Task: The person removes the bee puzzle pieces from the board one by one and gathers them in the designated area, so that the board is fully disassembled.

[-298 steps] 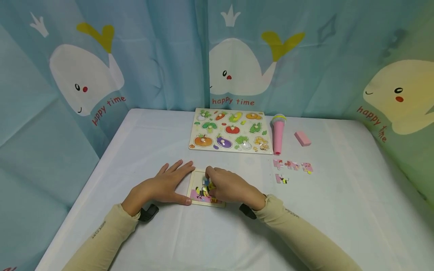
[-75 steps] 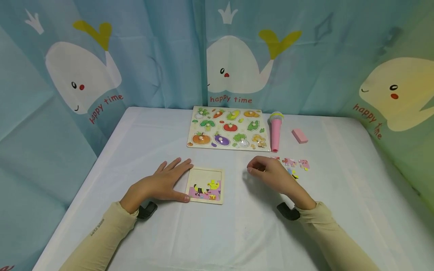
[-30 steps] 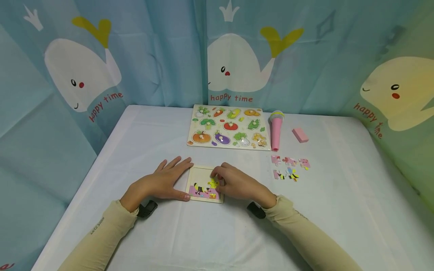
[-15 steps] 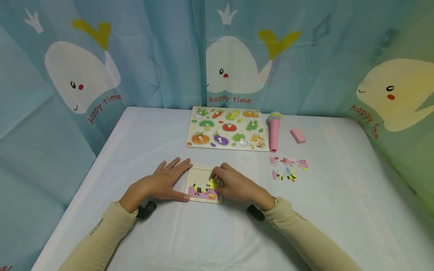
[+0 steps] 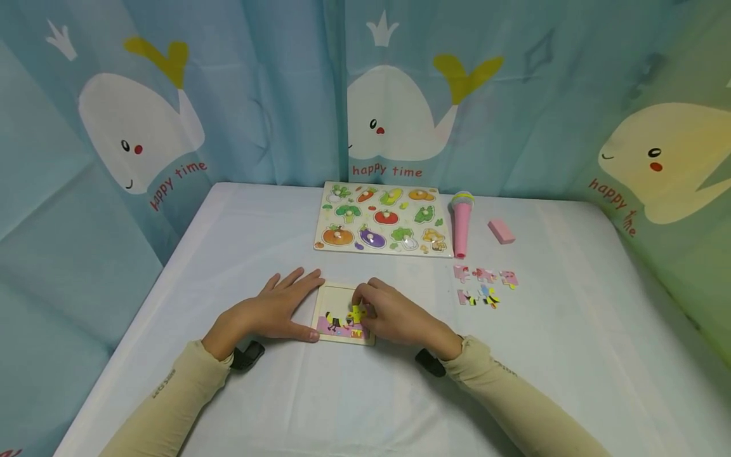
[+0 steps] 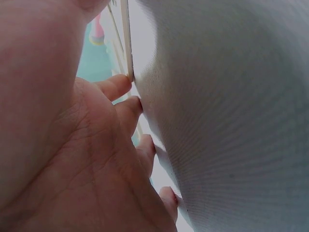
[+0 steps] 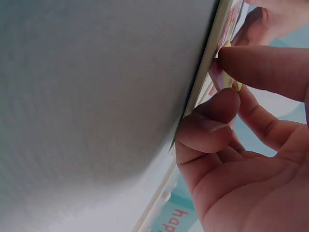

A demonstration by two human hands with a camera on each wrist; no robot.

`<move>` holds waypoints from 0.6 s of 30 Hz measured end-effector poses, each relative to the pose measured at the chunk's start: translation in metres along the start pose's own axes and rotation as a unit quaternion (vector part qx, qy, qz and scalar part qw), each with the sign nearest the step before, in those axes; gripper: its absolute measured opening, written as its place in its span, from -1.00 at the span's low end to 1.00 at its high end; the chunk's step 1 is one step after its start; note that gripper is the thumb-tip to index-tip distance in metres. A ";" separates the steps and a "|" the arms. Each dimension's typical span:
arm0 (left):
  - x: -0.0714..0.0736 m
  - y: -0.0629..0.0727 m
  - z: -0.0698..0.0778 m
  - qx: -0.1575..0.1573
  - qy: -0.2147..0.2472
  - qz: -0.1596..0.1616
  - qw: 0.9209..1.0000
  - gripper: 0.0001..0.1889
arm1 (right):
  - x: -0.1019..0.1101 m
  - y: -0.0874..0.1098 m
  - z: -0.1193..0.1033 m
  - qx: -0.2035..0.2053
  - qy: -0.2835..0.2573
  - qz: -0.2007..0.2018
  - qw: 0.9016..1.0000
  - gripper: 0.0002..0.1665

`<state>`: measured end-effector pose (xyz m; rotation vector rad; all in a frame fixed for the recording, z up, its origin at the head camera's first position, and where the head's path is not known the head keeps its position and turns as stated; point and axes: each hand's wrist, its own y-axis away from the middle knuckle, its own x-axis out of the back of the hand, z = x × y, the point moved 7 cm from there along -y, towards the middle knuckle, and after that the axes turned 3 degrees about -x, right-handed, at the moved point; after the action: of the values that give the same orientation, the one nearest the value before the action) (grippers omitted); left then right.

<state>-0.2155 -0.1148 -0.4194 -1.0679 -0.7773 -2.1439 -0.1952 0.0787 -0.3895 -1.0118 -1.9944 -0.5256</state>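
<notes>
On the table (image 5: pixel 571 330), a vegetable board (image 5: pixel 367 216) lies beyond the puzzle tray (image 5: pixel 337 295). The left hand (image 5: pixel 280 311), fingers spread, touches the tray's left edge; the right hand (image 5: pixel 396 317) pinches a yellow piece (image 5: pixel 356 313) at its right side.

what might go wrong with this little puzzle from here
The yellow piece pinched in the right hand might catch on the pieces laid in the frame and knock them out of line. The left hand touches the wooden frame only along its left side, so a hard press might make it slide or turn.
</notes>
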 end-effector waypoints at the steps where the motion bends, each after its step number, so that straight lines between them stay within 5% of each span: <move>1: 0.000 0.000 0.000 0.000 0.001 0.000 1.000 0.15 | 0.000 0.000 0.000 0.004 0.002 0.003 1.000 -0.72; 18: 0.000 0.000 0.002 0.002 -0.003 0.003 1.000 0.15 | 0.000 0.002 0.004 0.006 -0.051 -0.001 0.999 -0.90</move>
<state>-0.2147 -0.1141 -0.4181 -1.0738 -0.7797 -2.1348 -0.1955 0.0824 -0.3914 -1.0476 -2.0867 -0.4715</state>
